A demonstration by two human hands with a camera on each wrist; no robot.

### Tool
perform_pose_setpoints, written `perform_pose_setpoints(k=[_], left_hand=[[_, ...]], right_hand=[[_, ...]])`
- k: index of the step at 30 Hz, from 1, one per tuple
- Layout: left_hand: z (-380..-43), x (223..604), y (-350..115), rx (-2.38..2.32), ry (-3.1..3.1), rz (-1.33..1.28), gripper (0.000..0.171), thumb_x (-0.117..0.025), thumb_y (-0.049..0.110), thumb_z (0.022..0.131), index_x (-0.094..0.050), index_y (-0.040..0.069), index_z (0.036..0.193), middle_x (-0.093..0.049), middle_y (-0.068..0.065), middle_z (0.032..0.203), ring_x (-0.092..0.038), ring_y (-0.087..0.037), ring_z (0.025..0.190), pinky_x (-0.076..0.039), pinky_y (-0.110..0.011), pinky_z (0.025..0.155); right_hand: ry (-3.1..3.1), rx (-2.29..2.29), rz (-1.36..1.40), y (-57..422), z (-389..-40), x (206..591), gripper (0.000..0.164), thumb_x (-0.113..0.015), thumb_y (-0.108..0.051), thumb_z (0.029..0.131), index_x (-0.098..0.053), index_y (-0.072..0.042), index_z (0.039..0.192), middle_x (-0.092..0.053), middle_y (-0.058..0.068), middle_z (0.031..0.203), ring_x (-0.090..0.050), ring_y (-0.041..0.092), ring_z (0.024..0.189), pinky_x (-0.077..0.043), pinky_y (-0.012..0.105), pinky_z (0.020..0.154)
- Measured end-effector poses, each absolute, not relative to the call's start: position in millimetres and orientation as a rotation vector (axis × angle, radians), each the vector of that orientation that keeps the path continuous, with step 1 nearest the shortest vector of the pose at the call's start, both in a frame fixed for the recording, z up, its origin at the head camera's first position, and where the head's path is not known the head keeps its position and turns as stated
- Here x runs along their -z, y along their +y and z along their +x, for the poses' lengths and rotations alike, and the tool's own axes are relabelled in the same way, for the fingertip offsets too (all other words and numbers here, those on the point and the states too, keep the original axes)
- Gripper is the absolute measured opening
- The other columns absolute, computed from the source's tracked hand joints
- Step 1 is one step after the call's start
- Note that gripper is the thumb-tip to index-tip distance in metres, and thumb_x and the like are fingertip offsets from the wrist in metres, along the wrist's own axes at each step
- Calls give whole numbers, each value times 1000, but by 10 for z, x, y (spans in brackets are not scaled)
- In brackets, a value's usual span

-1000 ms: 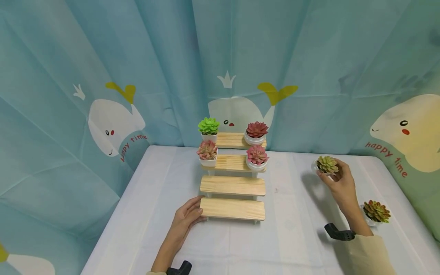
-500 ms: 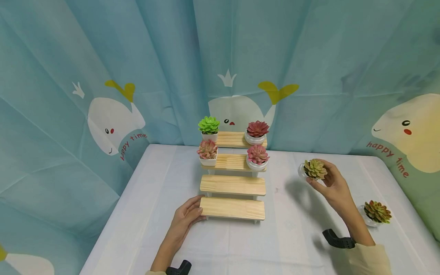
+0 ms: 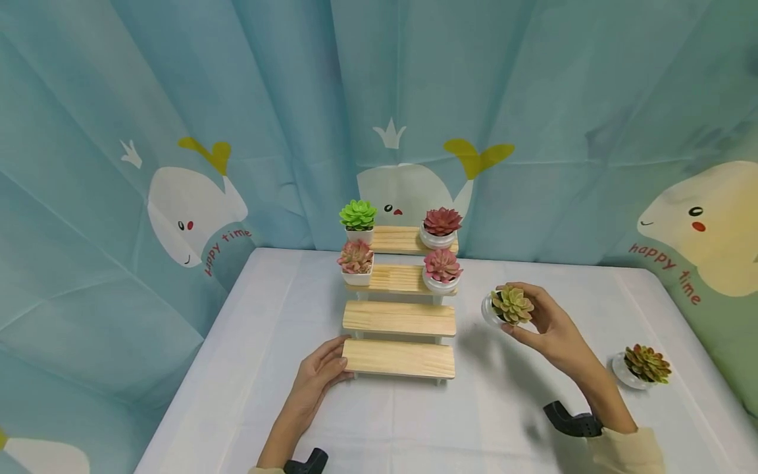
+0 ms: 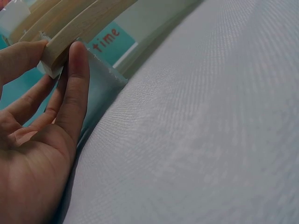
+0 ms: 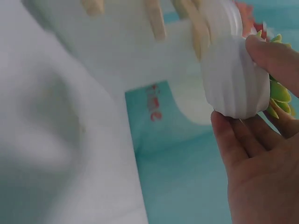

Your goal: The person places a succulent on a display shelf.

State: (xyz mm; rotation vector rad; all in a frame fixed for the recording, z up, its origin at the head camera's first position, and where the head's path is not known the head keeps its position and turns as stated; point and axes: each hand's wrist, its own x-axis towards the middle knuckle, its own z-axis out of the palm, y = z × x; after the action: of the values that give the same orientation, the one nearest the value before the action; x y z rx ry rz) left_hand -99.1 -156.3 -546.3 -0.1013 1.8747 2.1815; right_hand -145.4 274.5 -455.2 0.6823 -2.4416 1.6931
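Observation:
A stepped wooden plant stand (image 3: 399,318) with several tiers stands mid-table. My left hand (image 3: 316,375) pinches the left end of its lowest plank (image 4: 65,44), thumb and fingers on opposite faces in the left wrist view. To the right of the stand, my right hand (image 3: 553,336) holds a yellow-green potted succulent (image 3: 512,305) above the table, its shadow falling to the lower left. In the right wrist view the fingers grip its ribbed white pot (image 5: 236,79), which is tilted. The two lower planks are bare.
On the upper tiers sit a bright green succulent (image 3: 358,216), a dark red one (image 3: 441,222), a pale pink one (image 3: 356,257) and a pink one (image 3: 441,266). A reddish-green succulent (image 3: 647,364) lies tilted at the right. A blue curtain (image 3: 284,99) hangs behind the table.
My right hand has carried the yellow-green succulent leftward and slightly nearer, towards the stand. The left hand keeps its place on the lowest plank.

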Motion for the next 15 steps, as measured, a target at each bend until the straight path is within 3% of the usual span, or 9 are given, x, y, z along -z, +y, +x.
perform_pose_setpoints(k=[9,15], left_hand=[[-984,5451,-1574,-2176,1839,-82,62,-66,16,101,-40,1,156,-50,-26,152,-66,-13,122,-62,-25,100],[-983,5451,-1564,-2185,1840,-126,59,-67,16,101,-44,5,155,-52,-22,152,-66,-17,125,-62,-27,100]], right_hand=[[-2429,-1744,844,2407,-1339,4491,75,-75,15,86,-41,1,152,-54,-9,144,-57,-1,125,-49,8,101],[-2451,-1772,891,2183,-1297,4459,73,-78,10,87,-45,-5,150,-54,-10,141,-57,-1,123,-48,8,102]])
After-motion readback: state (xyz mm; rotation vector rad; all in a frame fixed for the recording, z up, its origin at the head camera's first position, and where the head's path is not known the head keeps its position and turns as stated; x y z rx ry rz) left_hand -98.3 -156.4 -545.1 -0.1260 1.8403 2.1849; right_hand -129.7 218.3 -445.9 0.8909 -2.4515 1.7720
